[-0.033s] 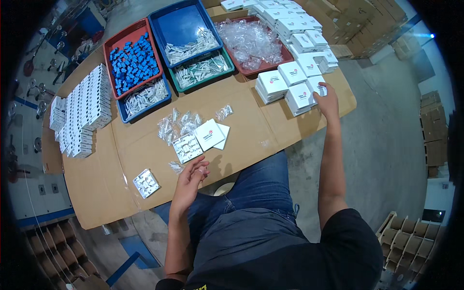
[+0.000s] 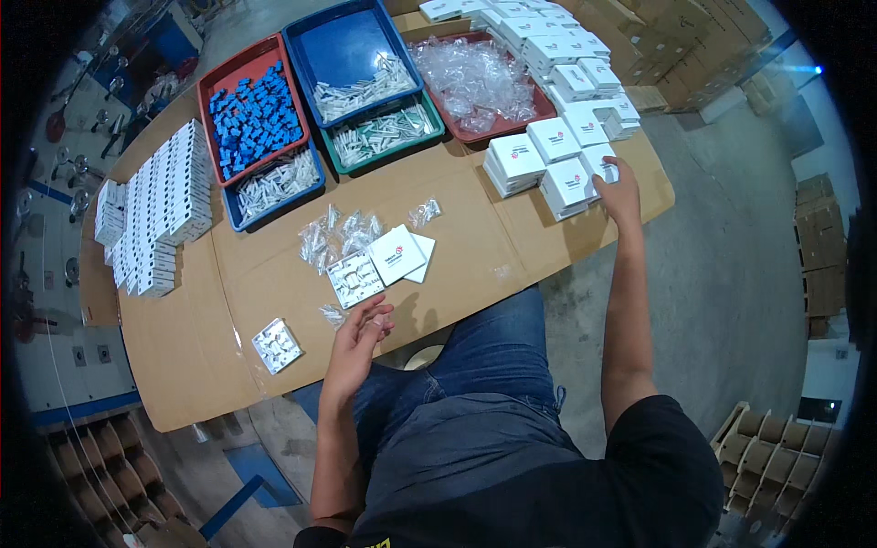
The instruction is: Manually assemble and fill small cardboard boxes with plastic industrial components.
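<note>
My right hand (image 2: 618, 190) reaches to the right end of the stacked white square covers (image 2: 566, 184). Its thumb and fingers close on the edges of a white cover (image 2: 598, 163) on the nearest right stack; how many pieces it grips is hidden. My left hand (image 2: 358, 340) hovers over the table's near edge, fingers loosely curled and apart, with nothing seen in it. Just beyond it lie an open white square housing (image 2: 354, 279) with small parts inside and a loose white cover (image 2: 396, 255) overlapping another. A second open housing (image 2: 276, 345) lies to the left.
Small clear bags (image 2: 340, 236) of white parts lie mid-table. Behind are a red tray (image 2: 210, 87) of blue pieces, a blue tray (image 2: 352, 27) and a green tray (image 2: 441, 128) of white parts, and a red tray (image 2: 546, 108) of clear bags. White housings (image 2: 164, 187) stand in rows at left.
</note>
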The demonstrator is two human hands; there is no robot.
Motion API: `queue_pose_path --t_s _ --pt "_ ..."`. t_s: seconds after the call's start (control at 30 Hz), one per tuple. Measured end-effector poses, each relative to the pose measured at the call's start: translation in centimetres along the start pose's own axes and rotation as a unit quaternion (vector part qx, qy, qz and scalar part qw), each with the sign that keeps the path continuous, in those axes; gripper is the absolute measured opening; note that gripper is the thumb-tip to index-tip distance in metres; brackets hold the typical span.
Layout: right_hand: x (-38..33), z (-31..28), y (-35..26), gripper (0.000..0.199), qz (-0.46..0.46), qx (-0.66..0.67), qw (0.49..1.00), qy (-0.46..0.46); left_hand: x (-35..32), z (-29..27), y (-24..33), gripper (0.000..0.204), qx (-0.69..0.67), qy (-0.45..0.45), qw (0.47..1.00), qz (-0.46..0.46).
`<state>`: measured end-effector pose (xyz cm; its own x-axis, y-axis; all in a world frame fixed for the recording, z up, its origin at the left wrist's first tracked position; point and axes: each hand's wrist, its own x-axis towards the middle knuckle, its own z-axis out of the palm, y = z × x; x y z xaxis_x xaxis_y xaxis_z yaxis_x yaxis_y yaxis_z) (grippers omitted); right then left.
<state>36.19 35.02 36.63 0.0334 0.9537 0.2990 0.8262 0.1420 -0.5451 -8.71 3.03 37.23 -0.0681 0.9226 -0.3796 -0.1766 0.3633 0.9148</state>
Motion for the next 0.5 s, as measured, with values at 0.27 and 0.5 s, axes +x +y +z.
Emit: queue_pose_path --t_s 0.27,0.5 --pt "-2.9 0.0 -5.1 0.033 -0.092 -0.018 0.984 0.152 -2.7 -5.4 -1.0 0.038 0.040 0.197 0.975 0.094" --pt "-12.6 8.6 -21.7 0.035 -0.194 0.230 0.927 -0.223 -6.2 -11.5 -1.9 0.099 0.447 0.388 0.806 0.028"
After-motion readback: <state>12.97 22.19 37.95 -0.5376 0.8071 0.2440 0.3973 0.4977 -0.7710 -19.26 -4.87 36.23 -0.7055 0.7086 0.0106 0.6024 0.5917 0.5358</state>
